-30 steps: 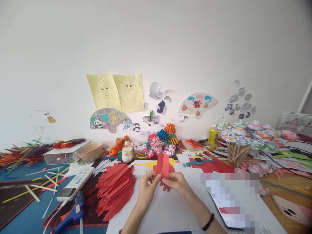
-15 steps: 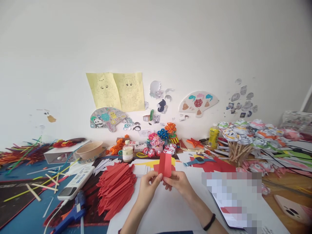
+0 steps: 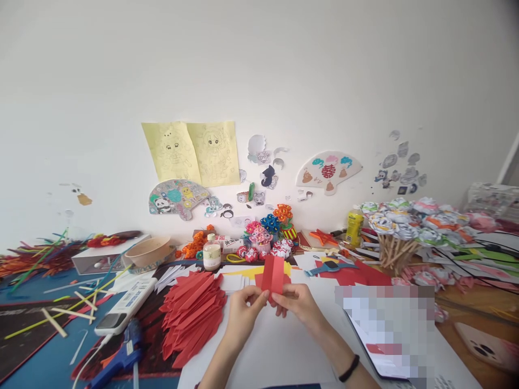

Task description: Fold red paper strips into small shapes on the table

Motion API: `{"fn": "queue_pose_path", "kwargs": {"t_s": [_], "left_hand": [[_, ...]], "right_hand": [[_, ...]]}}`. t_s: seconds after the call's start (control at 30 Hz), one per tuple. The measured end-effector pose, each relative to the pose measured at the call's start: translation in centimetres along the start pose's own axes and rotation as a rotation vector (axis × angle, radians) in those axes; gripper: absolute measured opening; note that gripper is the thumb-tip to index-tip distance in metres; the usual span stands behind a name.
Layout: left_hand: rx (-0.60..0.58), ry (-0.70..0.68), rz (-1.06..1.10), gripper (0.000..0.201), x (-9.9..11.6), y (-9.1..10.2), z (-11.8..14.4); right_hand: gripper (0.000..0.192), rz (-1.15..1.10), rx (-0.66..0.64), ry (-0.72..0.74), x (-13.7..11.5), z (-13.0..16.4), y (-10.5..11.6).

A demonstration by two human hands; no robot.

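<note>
Between my two hands is a creased red paper strip (image 3: 273, 273), held upright with a fold line down its middle. My left hand (image 3: 248, 305) pinches its lower left edge between thumb and fingers. On the lower right edge, my right hand (image 3: 298, 302) grips it the same way, some fingertips showing below the paper. Under my hands lies a large white sheet (image 3: 284, 346). To the left of my left hand is a heap of folded red paper pieces (image 3: 194, 313). More red paper lies just behind the strip, partly hidden by it.
A blue glue gun (image 3: 121, 356) and a white power strip (image 3: 127, 305) lie at the left. A small bottle (image 3: 211, 253) stands behind the red heap. To the right are a phone (image 3: 373, 346), a blue watch (image 3: 330, 267) and a bunch of paper flowers (image 3: 397, 227).
The view has shifted very slightly. Both hands keep the same grip on the red paper strip, which has barely moved.
</note>
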State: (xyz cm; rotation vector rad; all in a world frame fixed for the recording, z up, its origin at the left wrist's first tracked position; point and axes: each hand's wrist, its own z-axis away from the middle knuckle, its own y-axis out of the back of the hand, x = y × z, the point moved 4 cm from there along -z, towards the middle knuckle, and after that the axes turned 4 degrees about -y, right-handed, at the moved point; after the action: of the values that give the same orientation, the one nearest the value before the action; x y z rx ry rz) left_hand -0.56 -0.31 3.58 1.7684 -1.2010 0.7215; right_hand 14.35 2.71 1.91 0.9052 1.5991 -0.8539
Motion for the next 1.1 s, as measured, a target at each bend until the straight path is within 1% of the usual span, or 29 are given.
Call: {"fn": "queue_pose_path", "kwargs": {"t_s": [0.13,0.3,0.43,0.5,0.57,0.63,0.8,0.93,1.0,1.1], "left_hand": [[-0.032,0.002,0.005,0.032,-0.1,-0.1,0.0],[-0.098,0.003,-0.023,0.034,-0.2,-0.2,0.0],[-0.164,-0.037,-0.047,0.039,0.3,-0.4,0.0],[-0.164,-0.066,-0.106,0.04,0.7,-0.5,0.0],[-0.129,-0.085,-0.192,0.039,0.9,-0.6,0.1],[-0.109,-0.09,-0.229,0.038,1.1,-0.7,0.2],[-0.139,-0.083,-0.131,0.038,1.3,-0.8,0.5],[-0.171,-0.081,-0.065,0.039,1.3,-0.9,0.5],[-0.167,-0.075,-0.044,0.039,1.1,-1.0,0.5],[-0.162,-0.053,-0.007,0.039,0.7,-1.2,0.5]], "right_hand": [[0.035,0.006,-0.027,-0.006,0.2,-0.1,0.0],[0.029,-0.021,-0.075,0.0,0.3,-0.2,-0.1],[0.025,-0.039,-0.074,0.016,0.4,-0.3,-0.1],[0.022,-0.045,-0.074,0.025,0.5,-0.4,-0.1],[0.02,-0.04,-0.058,0.02,0.7,-0.4,0.0],[0.018,-0.03,-0.042,0.004,0.8,-0.5,0.1],[0.018,-0.026,-0.095,-0.017,0.3,-0.1,-0.3],[0.023,-0.039,-0.127,-0.005,-0.2,0.1,-0.5],[0.025,-0.046,-0.124,0.026,-0.3,0.1,-0.4],[0.025,-0.046,-0.077,0.063,-0.3,0.0,-0.2]]}}
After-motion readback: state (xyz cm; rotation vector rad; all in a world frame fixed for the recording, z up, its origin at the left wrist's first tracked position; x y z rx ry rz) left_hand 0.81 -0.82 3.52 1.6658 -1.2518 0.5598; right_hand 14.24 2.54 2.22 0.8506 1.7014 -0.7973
